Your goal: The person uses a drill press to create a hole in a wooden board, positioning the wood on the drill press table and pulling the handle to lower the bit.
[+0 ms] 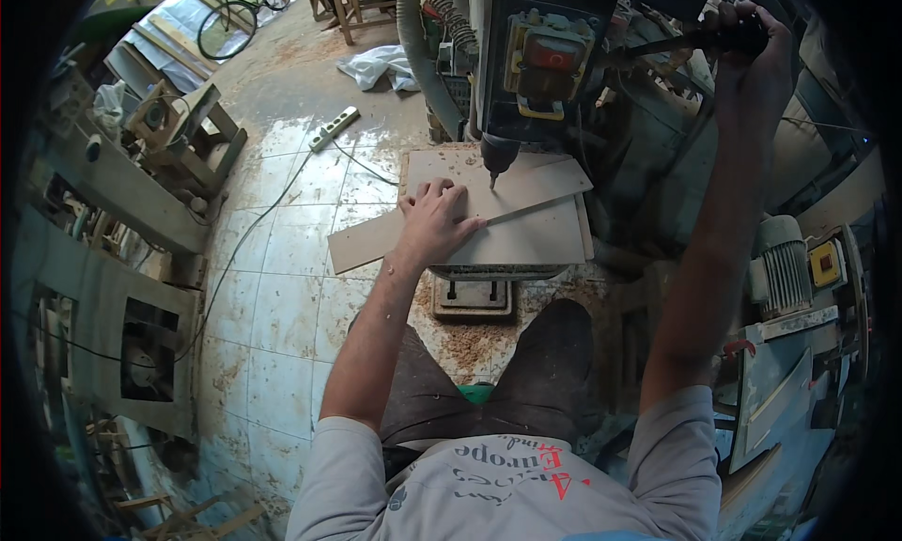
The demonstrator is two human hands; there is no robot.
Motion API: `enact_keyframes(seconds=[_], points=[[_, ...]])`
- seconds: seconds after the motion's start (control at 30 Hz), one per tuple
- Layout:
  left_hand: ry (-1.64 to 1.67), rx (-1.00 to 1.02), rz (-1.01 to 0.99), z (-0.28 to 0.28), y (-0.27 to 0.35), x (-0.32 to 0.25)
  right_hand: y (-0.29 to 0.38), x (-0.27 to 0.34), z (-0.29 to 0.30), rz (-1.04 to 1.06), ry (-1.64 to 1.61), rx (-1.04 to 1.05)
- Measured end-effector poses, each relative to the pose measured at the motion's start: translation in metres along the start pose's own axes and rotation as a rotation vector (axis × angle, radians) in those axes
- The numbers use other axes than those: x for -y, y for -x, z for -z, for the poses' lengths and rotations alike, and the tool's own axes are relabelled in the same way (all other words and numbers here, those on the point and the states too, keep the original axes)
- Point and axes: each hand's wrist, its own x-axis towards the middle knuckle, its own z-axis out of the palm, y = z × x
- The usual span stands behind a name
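Note:
My left hand (437,213) lies across a narrow wooden board (535,185), holding it down with curled fingers on the far side and the thumb by the near edge. That board sits at a slant over a wider flat panel (521,238) on the drill press table (500,273). To the right of my fingers, a drill bit (492,181) points down from the chuck (499,153); its tip is at or just above the board, and I cannot tell which. Up at the right, my right hand (757,33) grips the dark handle of the drill press feed lever (662,46).
The press head carries a red-and-yellow switch box (553,58). Sawdust (468,343) covers the floor beneath. A power strip (335,128) and its cable lie on the tiles at left. An electric motor (781,266) stands at right, woodworking machinery (106,315) at left, a bicycle (236,26) behind.

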Motion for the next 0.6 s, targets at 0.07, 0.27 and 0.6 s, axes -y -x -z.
enact_keyframes(seconds=[0.07,0.27,0.6], points=[[0.007,-0.002,-0.006,0.0,0.0,0.0,-0.003,-0.002,0.006,0.042,-0.007,0.018],[0.002,-0.018,-0.008,-0.001,0.0,0.001,0.011,0.0,0.007,0.069,-0.032,-0.025],[-0.029,-0.018,-0.003,-0.005,-0.001,-0.001,0.102,0.003,0.003,0.166,-0.068,0.117]])
